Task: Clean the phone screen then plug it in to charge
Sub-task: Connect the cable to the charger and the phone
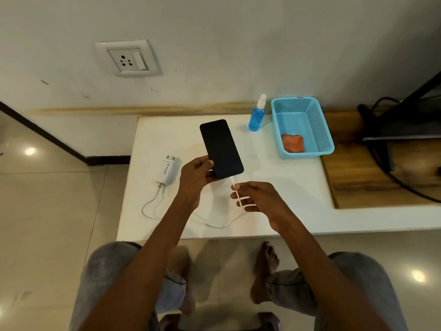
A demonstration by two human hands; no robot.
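White low table [274, 206] by the wall: left hand [195, 174] grips the phone [220, 148] above it, right hand [255, 197] pinches the cable [235, 187] at its port, charging step underway; charger [168, 172] next needs the wall socket [128, 59].

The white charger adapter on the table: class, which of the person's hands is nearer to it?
Left. The left hand, holding the phone, is just right of the adapter; the right hand, pinching the cable, lies farther right.
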